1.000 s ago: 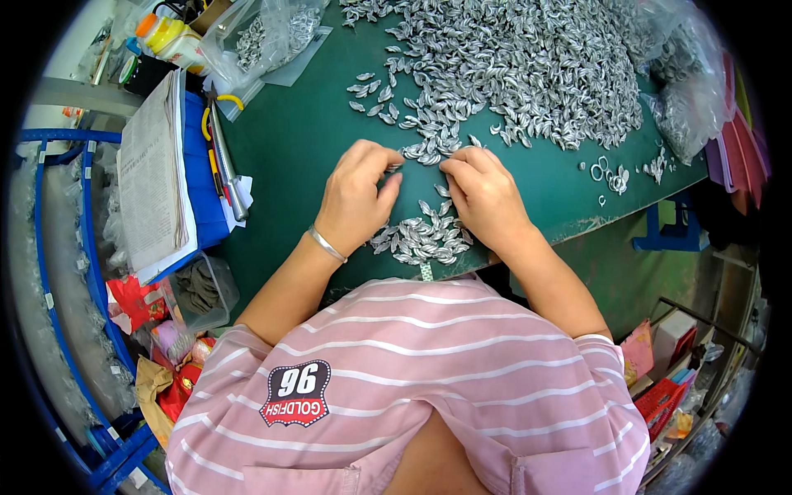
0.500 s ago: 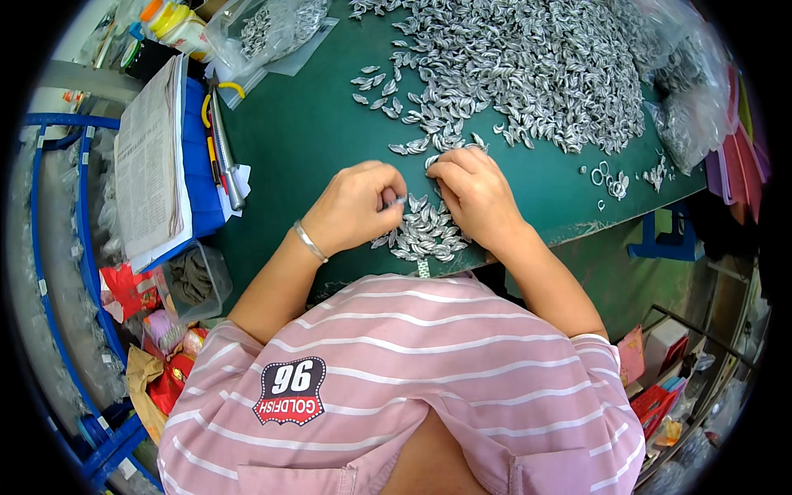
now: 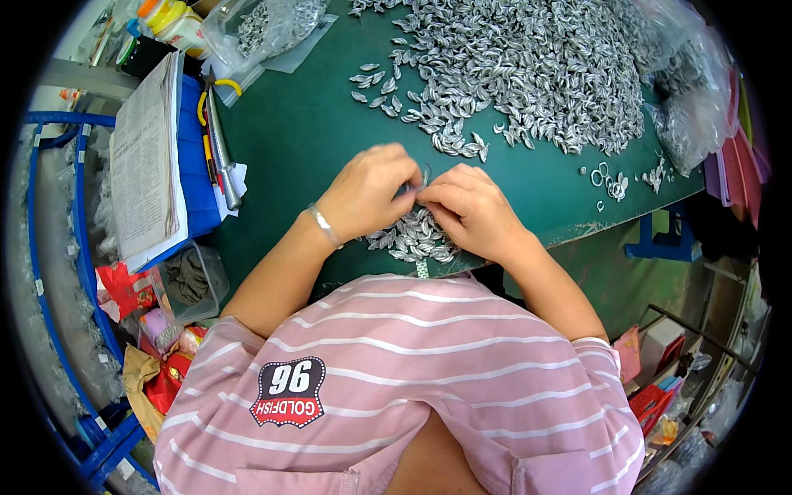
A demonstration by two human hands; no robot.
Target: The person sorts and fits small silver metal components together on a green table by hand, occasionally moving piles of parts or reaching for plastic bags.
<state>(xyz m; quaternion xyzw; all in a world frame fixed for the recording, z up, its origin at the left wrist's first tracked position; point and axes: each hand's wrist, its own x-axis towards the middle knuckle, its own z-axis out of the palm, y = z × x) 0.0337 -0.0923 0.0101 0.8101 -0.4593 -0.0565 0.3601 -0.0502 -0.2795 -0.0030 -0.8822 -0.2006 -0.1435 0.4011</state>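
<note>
My left hand [image 3: 371, 190] and my right hand [image 3: 475, 206] meet fingertip to fingertip above the green tabletop. Both are closed in a pinch. A small curved silver piece [image 3: 426, 174] shows at the meeting fingertips, its shape partly blurred and covered. What the left fingers grip is hidden and smeared by motion. Just below my hands lies a small heap of silver leaf-shaped metal pieces [image 3: 417, 239], close to the table's near edge. Farther off spreads a much larger pile of the same leaf-shaped pieces [image 3: 528, 74].
Loose silver rings [image 3: 606, 177] lie on the right. Clear plastic bags [image 3: 691, 124] stand at the far right, another bag [image 3: 268, 33] at the far left. A blue bin [image 3: 198, 157] holds papers, yellow-handled pliers [image 3: 204, 103] and a tapered metal rod [image 3: 224, 157].
My left hand has moved up and right, and my right hand slightly left and down, so their fingertips now meet. A few pieces beside the right fingertips have gone from the large pile's near edge.
</note>
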